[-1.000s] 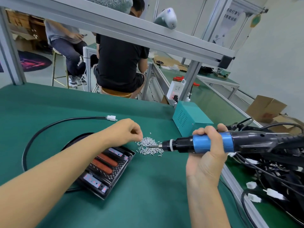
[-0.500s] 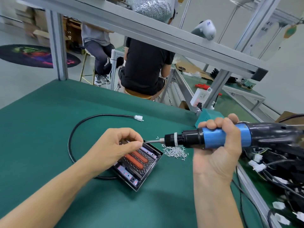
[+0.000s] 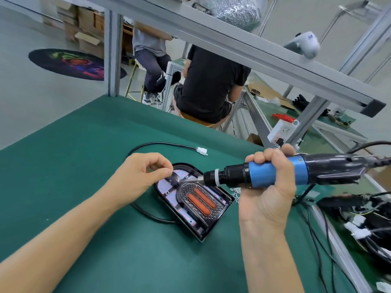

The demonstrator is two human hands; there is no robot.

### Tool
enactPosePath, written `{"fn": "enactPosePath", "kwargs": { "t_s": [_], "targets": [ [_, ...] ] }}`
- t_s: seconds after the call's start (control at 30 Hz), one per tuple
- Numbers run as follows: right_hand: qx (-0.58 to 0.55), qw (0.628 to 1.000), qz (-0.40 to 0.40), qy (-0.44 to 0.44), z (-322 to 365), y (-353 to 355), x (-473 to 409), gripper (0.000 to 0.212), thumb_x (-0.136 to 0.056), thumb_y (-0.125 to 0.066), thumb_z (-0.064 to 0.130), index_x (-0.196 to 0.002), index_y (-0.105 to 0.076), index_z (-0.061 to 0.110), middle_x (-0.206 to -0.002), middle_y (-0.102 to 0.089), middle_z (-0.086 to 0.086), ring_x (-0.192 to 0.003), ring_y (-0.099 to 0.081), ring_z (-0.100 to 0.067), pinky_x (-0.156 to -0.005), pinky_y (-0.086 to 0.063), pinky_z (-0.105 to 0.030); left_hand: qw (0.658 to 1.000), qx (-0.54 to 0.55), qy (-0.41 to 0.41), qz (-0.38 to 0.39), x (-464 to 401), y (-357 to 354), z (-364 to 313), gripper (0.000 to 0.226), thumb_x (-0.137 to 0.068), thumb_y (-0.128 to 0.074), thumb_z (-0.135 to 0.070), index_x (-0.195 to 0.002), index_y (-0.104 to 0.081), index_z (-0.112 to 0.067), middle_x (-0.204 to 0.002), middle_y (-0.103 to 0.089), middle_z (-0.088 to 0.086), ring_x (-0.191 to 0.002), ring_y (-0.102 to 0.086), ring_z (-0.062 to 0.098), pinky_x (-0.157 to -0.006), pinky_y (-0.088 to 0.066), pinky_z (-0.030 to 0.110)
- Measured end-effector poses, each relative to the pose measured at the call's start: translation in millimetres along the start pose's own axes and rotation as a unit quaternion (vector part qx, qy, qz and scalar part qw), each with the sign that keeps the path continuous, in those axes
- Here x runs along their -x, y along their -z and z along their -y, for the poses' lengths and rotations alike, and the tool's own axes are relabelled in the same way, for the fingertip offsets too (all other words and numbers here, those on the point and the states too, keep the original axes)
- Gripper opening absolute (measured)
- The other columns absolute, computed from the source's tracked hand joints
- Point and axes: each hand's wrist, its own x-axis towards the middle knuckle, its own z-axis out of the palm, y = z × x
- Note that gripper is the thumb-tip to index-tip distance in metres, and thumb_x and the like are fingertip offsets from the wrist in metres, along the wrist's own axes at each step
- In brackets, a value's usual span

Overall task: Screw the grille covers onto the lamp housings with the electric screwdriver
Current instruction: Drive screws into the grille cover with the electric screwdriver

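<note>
Black arch-shaped lamp housing [image 3: 191,200], two orange bars; left hand [image 3: 140,176] apparently pinches a screw, right hand [image 3: 269,187] grips screwdriver [image 3: 264,174].

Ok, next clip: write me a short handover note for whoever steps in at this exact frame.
Left hand: fingertips pinched over the lamp housing, apparently holding a screw; too small to confirm.
Right hand: grips the electric screwdriver, nearly level, bit tip at the left fingertips.
Housing lies flat on the green mat, grille cover seated in it. Loose screws lie just right of it.
Done: cover placed. Left: drive the screws; none visibly seated.
</note>
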Motion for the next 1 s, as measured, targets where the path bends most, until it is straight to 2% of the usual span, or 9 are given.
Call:
{"fn": "enactPosePath", "kwargs": {
  "t_s": [0.1,0.2,0.3,0.4,0.5,0.6,0.7,0.8,1.0],
  "targets": [
    [0.040,0.999,0.003,-0.004,-18,1,5,0.030,-0.072,-0.059,0.003,-0.097,-0.052,0.020,-0.064,-0.053,0.004,-0.056,-0.054,-0.010,-0.064,-0.051,-0.023,0.995,-0.101,0.005,-0.023,1,3,15,0.011,-0.085,-0.067,-0.014,-0.078,-0.068,-0.022,-0.063,-0.064,-0.017,-0.057,-0.052,0.001,-0.060,-0.038,0.009],
    [0.077,0.997,0.007,-0.020,-38,2,7,0.030,-0.073,-0.062,0.003,-0.097,-0.053,0.019,-0.066,-0.054,0.004,-0.057,-0.055,-0.012,-0.063,-0.050,-0.024,0.983,-0.180,-0.016,-0.017,4,-6,24,0.010,-0.086,-0.065,-0.018,-0.079,-0.065,-0.025,-0.058,-0.058,-0.008,-0.058,-0.047,0.005,-0.056,-0.034,0.014],
    [0.112,0.993,0.004,-0.023,-53,1,7,0.030,-0.071,-0.063,0.004,-0.096,-0.053,0.019,-0.065,-0.055,0.005,-0.058,-0.054,-0.014,-0.064,-0.049,-0.024,0.970,-0.241,-0.039,-0.014,3,-11,28,0.006,-0.088,-0.062,-0.024,-0.083,-0.065,-0.026,-0.061,-0.048,-0.013,-0.062,-0.045,-0.003,-0.060,-0.029,0.018],
    [0.136,0.990,0.011,-0.019,-61,2,8,0.030,-0.072,-0.063,0.004,-0.097,-0.052,0.019,-0.064,-0.055,0.006,-0.059,-0.053,-0.014,-0.065,-0.049,-0.023,0.967,-0.252,-0.045,-0.010,3,-13,32,0.007,-0.089,-0.061,-0.025,-0.085,-0.067,-0.025,-0.060,-0.044,-0.016,-0.064,-0.043,-0.010,-0.062,-0.031,0.012],
    [0.159,0.987,0.016,-0.009,-65,4,8,0.029,-0.074,-0.061,0.004,-0.097,-0.051,0.019,-0.064,-0.056,0.006,-0.061,-0.053,-0.014,-0.069,-0.048,-0.025,0.966,-0.255,-0.039,0.000,3,-12,35,0.008,-0.089,-0.061,-0.024,-0.088,-0.069,-0.023,-0.059,-0.044,-0.019,-0.063,-0.042,-0.010,-0.061,-0.028,0.017],
    [0.169,0.985,0.022,-0.003,-67,4,8,0.029,-0.072,-0.060,0.001,-0.094,-0.052,0.019,-0.063,-0.055,0.005,-0.063,-0.052,-0.016,-0.070,-0.046,-0.028,0.970,-0.242,-0.037,0.001,2,-11,38,0.008,-0.089,-0.062,-0.021,-0.088,-0.070,-0.020,-0.060,-0.046,-0.019,-0.062,-0.042,-0.007,-0.063,-0.031,0.010],
    [0.182,0.983,0.028,0.000,-66,4,7,0.029,-0.069,-0.060,-0.001,-0.080,-0.057,0.026,-0.066,-0.052,0.002,-0.064,-0.051,-0.019,-0.070,-0.045,-0.031,0.971,-0.235,-0.031,-0.001,1,-11,38,0.008,-0.088,-0.062,-0.021,-0.087,-0.070,-0.020,-0.061,-0.047,-0.019,-0.063,-0.043,-0.007,-0.063,-0.031,0.008],
    [0.214,0.976,0.041,0.008,-65,4,7,0.032,-0.068,-0.059,-0.002,-0.066,-0.060,0.029,-0.067,-0.052,0.003,-0.064,-0.051,-0.018,-0.067,-0.046,-0.027,0.972,-0.232,-0.031,-0.003,1,-11,38,0.007,-0.087,-0.063,-0.020,-0.086,-0.070,-0.020,-0.059,-0.046,-0.021,-0.063,-0.045,-0.009,-0.064,-0.032,0.006],
    [0.208,0.977,0.043,0.000,-64,2,10,0.033,-0.069,-0.060,-0.003,-0.070,-0.062,0.030,-0.068,-0.052,0.002,-0.064,-0.053,-0.017,-0.070,-0.047,-0.028,0.970,-0.240,-0.023,0.003,1,-11,37,0.008,-0.088,-0.062,-0.020,-0.085,-0.069,-0.021,-0.058,-0.046,-0.019,-0.063,-0.043,-0.005,-0.063,-0.032,0.008]
  ]
}}
